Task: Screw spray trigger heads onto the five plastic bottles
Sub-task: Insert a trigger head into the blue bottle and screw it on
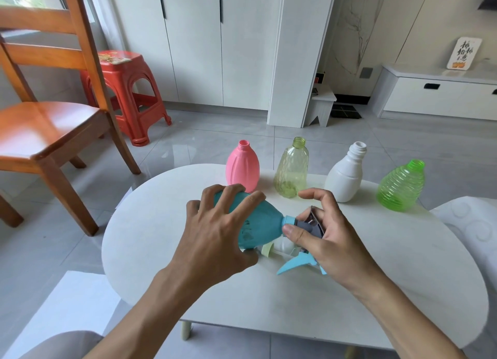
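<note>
My left hand (pixel 215 229) grips a teal bottle (pixel 262 228) held on its side above the white table (pixel 161 264), neck pointing right. My right hand (pixel 320 232) is closed on a grey and blue trigger head (pixel 309 225) whose blue collar sits on the bottle's neck; its blue lever (pixel 295 263) sticks out below. A row of open bottles stands at the table's far edge: pink (pixel 242 167), pale yellow-green (pixel 291 170), white (pixel 345 174) and bright green ribbed (pixel 402 186). Other trigger heads (pixel 279 248) lie on the table under the teal bottle, mostly hidden.
A wooden chair (pixel 45 132) stands left of the table, with a red plastic stool (pixel 126 89) behind it. White cabinets line the far wall. A pale cushion (pixel 473 224) sits at the table's right.
</note>
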`<state>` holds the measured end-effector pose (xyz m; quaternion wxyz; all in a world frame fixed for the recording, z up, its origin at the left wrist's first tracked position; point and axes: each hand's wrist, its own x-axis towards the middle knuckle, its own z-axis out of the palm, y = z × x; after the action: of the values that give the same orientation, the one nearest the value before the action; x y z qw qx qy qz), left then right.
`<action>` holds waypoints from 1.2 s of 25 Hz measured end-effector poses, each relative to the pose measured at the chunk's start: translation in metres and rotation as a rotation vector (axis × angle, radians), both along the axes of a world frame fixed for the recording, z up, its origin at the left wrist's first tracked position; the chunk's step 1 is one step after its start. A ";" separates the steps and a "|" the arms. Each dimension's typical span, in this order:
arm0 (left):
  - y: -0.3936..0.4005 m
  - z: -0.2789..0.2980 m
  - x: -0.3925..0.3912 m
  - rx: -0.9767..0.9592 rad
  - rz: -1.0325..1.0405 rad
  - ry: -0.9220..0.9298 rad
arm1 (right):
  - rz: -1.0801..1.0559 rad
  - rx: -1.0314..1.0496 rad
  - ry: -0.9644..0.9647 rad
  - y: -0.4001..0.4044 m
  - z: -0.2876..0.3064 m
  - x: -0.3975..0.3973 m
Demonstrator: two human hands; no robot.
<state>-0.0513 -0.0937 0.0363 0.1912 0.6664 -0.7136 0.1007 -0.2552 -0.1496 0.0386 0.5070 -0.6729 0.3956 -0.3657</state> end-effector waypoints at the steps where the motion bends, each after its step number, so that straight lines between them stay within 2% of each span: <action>1: 0.000 0.000 0.000 -0.007 -0.009 -0.011 | 0.008 0.068 0.011 0.000 0.001 -0.001; 6: 0.003 -0.003 -0.005 -0.048 -0.076 -0.042 | 0.080 0.613 -0.057 -0.005 0.016 -0.007; 8: 0.002 -0.003 -0.005 -0.048 -0.090 0.006 | 0.155 0.724 -0.005 -0.006 0.017 -0.011; 10: 0.001 -0.002 -0.004 -0.027 -0.084 0.086 | 0.187 0.667 0.049 -0.007 0.013 -0.013; 12: -0.001 -0.002 -0.004 -0.013 -0.085 0.109 | 0.083 0.540 0.033 -0.007 0.009 -0.010; 14: -0.001 -0.006 -0.005 0.004 -0.088 0.130 | -0.064 0.436 -0.084 -0.007 0.006 -0.007; 17: -0.002 -0.009 0.000 0.053 -0.044 0.248 | -0.132 0.283 -0.234 -0.012 0.007 -0.013; 22: -0.003 -0.009 0.007 0.107 0.037 0.270 | 0.058 -0.165 -0.083 -0.017 0.016 -0.026; 24: -0.001 -0.010 0.002 0.099 0.010 0.201 | 0.013 -0.251 -0.054 -0.013 0.011 -0.021; 26: 0.000 -0.011 -0.003 0.074 -0.001 0.149 | -0.110 -0.173 -0.100 -0.012 0.007 -0.016; 28: 0.000 -0.011 -0.004 0.038 0.009 0.102 | -0.266 0.068 -0.114 -0.015 0.005 -0.015; 30: -0.001 -0.010 -0.003 0.021 0.022 0.070 | -0.305 0.268 -0.016 -0.015 0.001 -0.013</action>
<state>-0.0547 -0.0952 0.0260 0.2079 0.6793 -0.7001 0.0719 -0.2684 -0.1648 0.0394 0.5339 -0.5285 0.5341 -0.3877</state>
